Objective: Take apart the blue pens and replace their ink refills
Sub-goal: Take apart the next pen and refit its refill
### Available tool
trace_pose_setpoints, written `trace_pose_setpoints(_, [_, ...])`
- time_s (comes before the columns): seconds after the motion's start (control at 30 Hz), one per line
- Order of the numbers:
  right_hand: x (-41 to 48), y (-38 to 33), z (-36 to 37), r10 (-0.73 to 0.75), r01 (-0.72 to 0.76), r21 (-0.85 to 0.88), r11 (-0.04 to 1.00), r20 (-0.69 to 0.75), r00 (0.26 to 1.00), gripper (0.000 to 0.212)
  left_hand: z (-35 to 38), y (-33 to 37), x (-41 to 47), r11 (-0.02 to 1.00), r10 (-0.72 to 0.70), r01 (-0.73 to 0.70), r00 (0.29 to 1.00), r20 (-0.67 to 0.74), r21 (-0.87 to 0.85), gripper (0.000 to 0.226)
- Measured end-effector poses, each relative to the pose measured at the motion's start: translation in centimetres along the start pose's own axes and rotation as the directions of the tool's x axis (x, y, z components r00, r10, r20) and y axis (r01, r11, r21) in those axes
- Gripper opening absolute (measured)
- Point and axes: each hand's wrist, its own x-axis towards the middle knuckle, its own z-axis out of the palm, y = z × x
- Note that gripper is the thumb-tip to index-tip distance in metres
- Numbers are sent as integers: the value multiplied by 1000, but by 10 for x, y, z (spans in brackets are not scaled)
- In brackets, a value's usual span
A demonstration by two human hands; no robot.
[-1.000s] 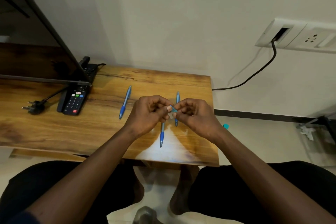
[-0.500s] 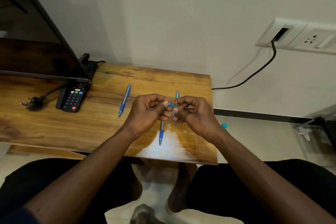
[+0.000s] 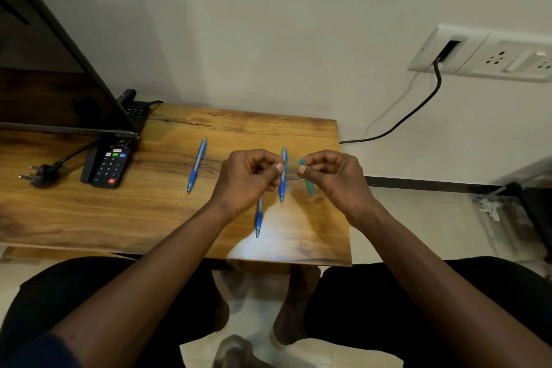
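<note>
Both hands hover over the right part of the wooden table (image 3: 167, 218). My right hand (image 3: 334, 179) pinches a blurred teal-blue pen piece (image 3: 308, 181) that hangs down from its fingertips. My left hand (image 3: 248, 179) has its fingers curled, thumb against forefinger, pinching a small pen part that is almost hidden. A thin faint line runs between the two hands. Three whole blue pens lie on the table: one to the left (image 3: 197, 164), one between the hands (image 3: 282, 185), and one partly under my left hand (image 3: 258, 219).
A black remote (image 3: 109, 164) and a loose black plug (image 3: 41, 175) lie at the left, under a dark screen's edge (image 3: 74, 48). A wall socket panel (image 3: 484, 54) with a black cable is at the right. My knees are below the table's front edge.
My hands were together on one blue pen piece; now they have drawn apart, the right one carrying the teal-blue piece to the right. The pens on the table have not moved.
</note>
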Motion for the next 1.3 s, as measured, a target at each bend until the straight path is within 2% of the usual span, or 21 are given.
trace_pose_setpoints(0.1, [1,4,-9,39,-38,28,999,-49,998,15,18,-3,0,965,105,-108,994,28,239,11])
trace_pose_setpoints(0.2, [1,11,-14,75,-74,21,997,-70,995,16,34,-2,3,867,173,-193,981,87,460,8])
trace_pose_setpoints(0.33, [3,17,-19,105,-105,2,994,-96,990,15,48,-5,7,713,146,-223,974,170,664,7])
trace_pose_setpoints(0.5, [7,19,-19,122,-122,7,992,-102,987,13,58,-10,11,601,140,-239,971,193,763,8])
trace_pose_setpoints(0.67, [8,10,-17,112,-109,30,994,-100,989,13,60,-8,15,573,147,-237,972,186,785,12])
trace_pose_setpoints(0.73, [8,6,-17,108,-104,39,994,-102,989,13,59,-5,15,614,150,-220,975,162,758,14])
trace_pose_setpoints(0.8, [9,3,-16,108,-103,53,993,-105,989,13,55,3,15,709,159,-193,981,112,679,17])
trace_pose_setpoints(0.9, [7,-5,-11,104,-96,69,993,-111,988,13,47,19,14,855,147,-142,989,30,498,16])
trace_pose_setpoints(1.0, [3,-17,-7,96,-83,118,990,-107,990,15,39,33,15,957,104,-93,994,-26,273,12])
trace_pose_setpoints(1.17, [-9,-41,-9,45,-14,235,972,-126,991,10,29,57,8,997,77,-77,997,25,-2,13])
trace_pose_setpoints(1.3, [-19,-49,-10,33,7,289,957,-133,991,14,26,62,-1,995,84,-80,995,53,-67,17])
